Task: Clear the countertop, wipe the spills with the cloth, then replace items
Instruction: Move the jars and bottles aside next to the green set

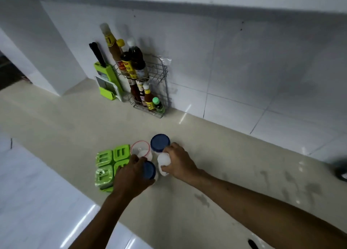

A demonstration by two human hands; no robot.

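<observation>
On the beige countertop (75,128) a group of containers stands near the middle. My left hand (131,175) is closed around a small blue-lidded jar (149,170). My right hand (179,162) grips a white jar (163,163) just right of it. Behind them stand a larger blue-lidded jar (160,142) and an open clear container with a red rim (140,150), holding white powder. A green four-compartment spice box (110,164) sits to the left, partly hidden by my left hand. Grey smudges (201,199) mark the counter to the right.
A wire rack (157,83) with several sauce bottles hangs on the tiled wall at the back. A green knife holder (108,80) stands left of it. More dark smears (298,186) lie at the right. A dark object (341,171) is cut off at the right edge.
</observation>
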